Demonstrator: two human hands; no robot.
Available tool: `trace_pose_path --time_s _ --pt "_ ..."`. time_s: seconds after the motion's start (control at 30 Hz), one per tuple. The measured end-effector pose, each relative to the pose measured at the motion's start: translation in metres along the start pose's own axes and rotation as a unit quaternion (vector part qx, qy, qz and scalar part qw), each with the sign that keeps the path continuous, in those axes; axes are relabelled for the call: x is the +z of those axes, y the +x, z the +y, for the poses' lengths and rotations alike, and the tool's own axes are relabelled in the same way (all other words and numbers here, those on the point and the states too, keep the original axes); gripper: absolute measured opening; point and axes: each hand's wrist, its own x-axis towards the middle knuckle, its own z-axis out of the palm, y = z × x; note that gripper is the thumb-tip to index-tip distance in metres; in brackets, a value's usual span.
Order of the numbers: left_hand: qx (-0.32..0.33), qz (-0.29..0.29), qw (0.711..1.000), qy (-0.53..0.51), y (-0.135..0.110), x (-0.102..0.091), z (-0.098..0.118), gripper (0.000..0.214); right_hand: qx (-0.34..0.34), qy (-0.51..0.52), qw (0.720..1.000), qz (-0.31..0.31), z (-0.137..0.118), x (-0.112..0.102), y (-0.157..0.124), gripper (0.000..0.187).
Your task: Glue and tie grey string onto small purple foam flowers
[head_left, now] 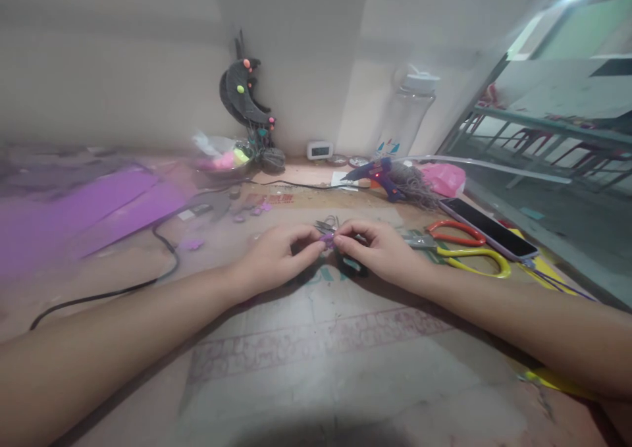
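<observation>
With purple sheets (131, 193) and a black cord (113, 294) to the left, a blue glue gun (381, 172) behind, and scissors (448, 253) and a phone (488, 228) to the right on the worktop (370, 381), the left hand (276, 256) and right hand (382, 246) angle inward, each grip pinched narrow on the small purple piece (328, 239) between them.

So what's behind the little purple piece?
A metal tool, perhaps small scissors, peeks out behind the purple piece. The left hand and right hand hide anything directly behind them.
</observation>
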Motion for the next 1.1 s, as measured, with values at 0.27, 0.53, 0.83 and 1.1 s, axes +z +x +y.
trace_pose_path --time_s 0.27,0.53,0.83,1.1 --pt "-0.023 0.001 1.000 -0.018 0.000 0.001 -0.003 0.029 -0.014 0.006 1.000 -0.004 0.003 0.002 -0.002 0.018" --pt "-0.040 0.008 0.999 -0.023 0.000 0.001 -0.007 0.031 0.009 0.025 1.000 -0.006 0.005 0.001 0.000 0.018" --pt "-0.082 0.014 0.985 -0.150 0.003 0.001 -0.008 0.032 -0.018 -0.076 0.993 0.087 0.010 -0.018 0.004 0.034" --pt "-0.090 0.031 0.976 -0.194 0.007 -0.001 -0.009 0.028 -0.119 -0.252 0.960 0.001 0.027 -0.020 0.007 0.021"
